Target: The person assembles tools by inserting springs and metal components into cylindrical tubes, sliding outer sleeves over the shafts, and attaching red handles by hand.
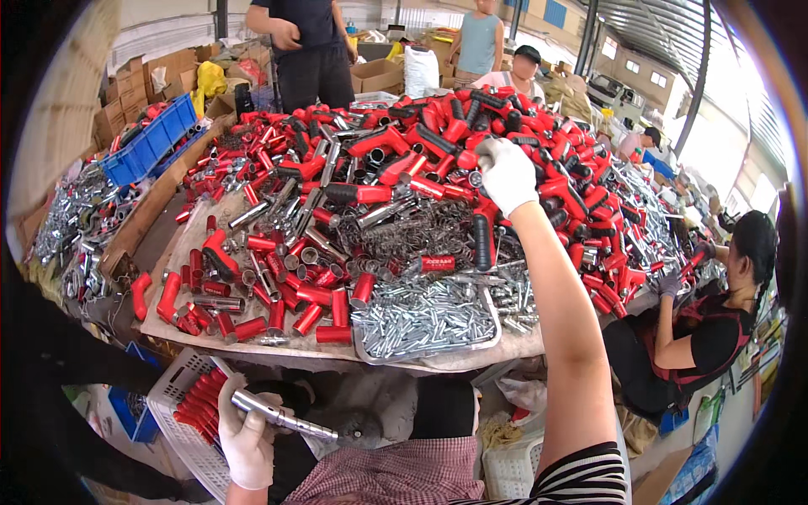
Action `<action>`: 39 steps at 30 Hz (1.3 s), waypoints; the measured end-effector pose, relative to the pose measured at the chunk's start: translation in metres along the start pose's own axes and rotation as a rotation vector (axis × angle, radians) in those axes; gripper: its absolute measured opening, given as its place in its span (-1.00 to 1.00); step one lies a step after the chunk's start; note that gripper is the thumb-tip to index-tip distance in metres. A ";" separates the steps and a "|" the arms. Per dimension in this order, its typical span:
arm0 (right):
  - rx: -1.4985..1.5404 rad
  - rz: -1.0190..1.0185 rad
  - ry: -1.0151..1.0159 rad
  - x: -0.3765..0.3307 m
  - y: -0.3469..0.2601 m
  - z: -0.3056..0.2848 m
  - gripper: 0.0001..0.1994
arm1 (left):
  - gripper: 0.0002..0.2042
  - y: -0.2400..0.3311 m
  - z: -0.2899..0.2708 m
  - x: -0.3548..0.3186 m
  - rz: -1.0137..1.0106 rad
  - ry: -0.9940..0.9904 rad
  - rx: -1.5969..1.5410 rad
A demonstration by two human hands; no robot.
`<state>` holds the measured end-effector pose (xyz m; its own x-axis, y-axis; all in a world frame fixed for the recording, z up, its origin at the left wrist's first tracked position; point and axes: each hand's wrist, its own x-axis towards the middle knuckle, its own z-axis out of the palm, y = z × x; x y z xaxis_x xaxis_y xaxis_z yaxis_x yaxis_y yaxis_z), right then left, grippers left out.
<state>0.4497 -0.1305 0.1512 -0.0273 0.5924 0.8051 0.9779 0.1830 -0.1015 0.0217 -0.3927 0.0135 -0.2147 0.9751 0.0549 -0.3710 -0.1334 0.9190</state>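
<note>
My left hand [244, 438], in a white glove, is closed around a silver metal tube [282, 414] with holes along it, held low in front of my lap. The tube's far end points right, towards a dark round piece [360, 427]; whether they touch I cannot tell. My right hand [507, 175], also gloved, reaches far across to the heap of red and black pistol-grip handles [421, 135]. Its fingers are curled together against the heap, and what they grip is hidden. Below that arm, a clear plastic tray [362, 347] holds many small silver pins [425, 318].
Loose springs [404, 231] and red sleeves [313, 293] cover the table's near side. A white basket [164, 391] of red parts stands at lower left, a blue crate [151, 139] at far left. A co-worker [707, 328] sits at right; others are behind the table.
</note>
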 end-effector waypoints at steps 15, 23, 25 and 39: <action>0.093 0.245 0.155 -0.053 0.063 -0.128 -0.81 | -0.44 -0.006 0.000 0.011 0.049 0.081 0.136; 0.115 0.626 0.079 -0.234 0.139 -0.157 -0.85 | -0.43 -0.017 0.025 0.009 -0.058 -0.094 0.073; 0.059 0.693 0.048 -0.249 0.154 -0.151 -0.84 | -0.43 -0.015 0.029 0.006 -0.042 -0.118 0.071; -0.823 0.363 -0.484 -0.176 0.217 -0.076 -0.78 | -0.42 -0.010 0.031 -0.010 -0.032 0.006 0.054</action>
<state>0.6825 -0.2546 0.0321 0.3969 0.7916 0.4645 0.7781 -0.5586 0.2872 0.0561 -0.3959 0.0158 -0.2090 0.9777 0.0225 -0.3290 -0.0920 0.9398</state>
